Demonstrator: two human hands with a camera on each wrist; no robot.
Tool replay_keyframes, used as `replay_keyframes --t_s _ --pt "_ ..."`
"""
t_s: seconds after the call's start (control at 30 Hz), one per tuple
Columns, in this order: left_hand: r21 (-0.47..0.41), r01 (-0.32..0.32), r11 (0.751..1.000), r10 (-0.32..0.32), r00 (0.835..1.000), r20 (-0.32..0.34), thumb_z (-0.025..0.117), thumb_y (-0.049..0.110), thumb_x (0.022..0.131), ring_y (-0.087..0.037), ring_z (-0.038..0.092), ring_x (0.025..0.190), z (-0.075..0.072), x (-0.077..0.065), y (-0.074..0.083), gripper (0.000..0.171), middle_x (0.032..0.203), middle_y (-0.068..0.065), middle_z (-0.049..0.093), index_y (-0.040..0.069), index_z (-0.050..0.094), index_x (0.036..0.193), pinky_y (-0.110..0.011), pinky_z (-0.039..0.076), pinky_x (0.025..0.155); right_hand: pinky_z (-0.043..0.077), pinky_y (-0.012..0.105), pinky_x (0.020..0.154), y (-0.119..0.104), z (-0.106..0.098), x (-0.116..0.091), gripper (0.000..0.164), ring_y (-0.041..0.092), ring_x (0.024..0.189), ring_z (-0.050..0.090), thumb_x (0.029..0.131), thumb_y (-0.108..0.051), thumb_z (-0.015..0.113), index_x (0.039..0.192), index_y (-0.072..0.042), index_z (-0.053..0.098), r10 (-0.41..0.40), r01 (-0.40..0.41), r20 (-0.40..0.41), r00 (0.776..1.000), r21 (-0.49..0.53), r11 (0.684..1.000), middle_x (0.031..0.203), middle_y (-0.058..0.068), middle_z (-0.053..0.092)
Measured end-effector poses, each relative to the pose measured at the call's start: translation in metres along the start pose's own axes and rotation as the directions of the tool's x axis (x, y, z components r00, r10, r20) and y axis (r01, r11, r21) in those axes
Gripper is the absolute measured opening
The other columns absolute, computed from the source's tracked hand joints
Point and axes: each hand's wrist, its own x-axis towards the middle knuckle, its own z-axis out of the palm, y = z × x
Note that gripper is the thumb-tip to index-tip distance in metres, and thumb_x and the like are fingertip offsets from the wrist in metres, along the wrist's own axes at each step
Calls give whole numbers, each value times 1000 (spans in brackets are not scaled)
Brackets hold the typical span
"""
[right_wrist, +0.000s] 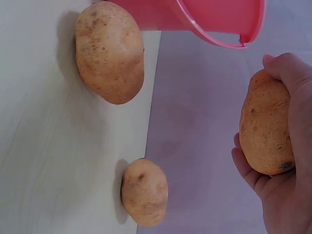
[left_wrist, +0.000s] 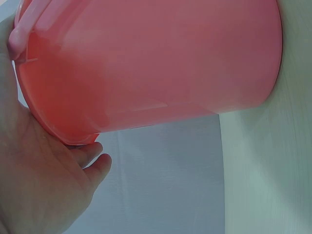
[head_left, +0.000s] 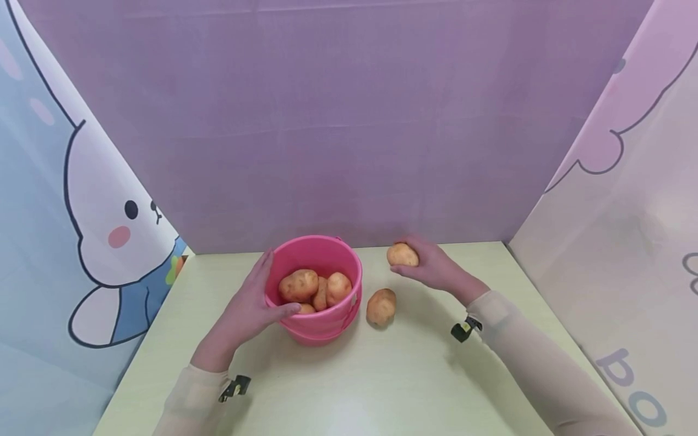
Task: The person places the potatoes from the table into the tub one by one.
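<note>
A pink bucket (head_left: 319, 330) with several potatoes (head_left: 299, 285) inside stands on the table. My left hand (head_left: 248, 312) holds the bucket's rim at its left side, with the thumb laid over the near edge. In the left wrist view the fingertips (left_wrist: 100, 165) reach round the rim. To the right of the bucket, my right hand (head_left: 433, 266) grips a potato (head_left: 402, 255), raised above the tabletop in the right wrist view. Another potato (head_left: 381, 307) lies between that hand and the bucket. A further potato (right_wrist: 145, 192) on the table shows only in the right wrist view.
The pale table (head_left: 403, 381) ends at a purple cloth wall (head_left: 349, 133) behind the bucket. Printed panels close off both sides, with a cartoon rabbit (head_left: 117, 212) on the left one. The bucket's pink handle (right_wrist: 204, 35) hangs down its side.
</note>
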Motion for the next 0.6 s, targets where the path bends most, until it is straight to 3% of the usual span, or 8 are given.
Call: replay_keyframes --t_s 0.27,0.6 --pt "13 5 1000 -5 1000 0 91 64 84 -45 23 164 0 0 0 134 185 -7 11 24 7 180 -68 56 107 60 45 85 -7 -2 3 56 23 102 67 96 -36 89 142 -12 67 -28 28 1 1000 -8 1000 126 3 68" --pt "21 -1 1000 1 1000 1 91 64 84 -46 23 164 -1 0 1 134 185 -9 10 22 8 180 -69 54 108 61 45 86 -16 -6 8 55 23 102 68 94 -33 90 139 -12 68 -58 58 -14 998 -25 998 123 3 70"
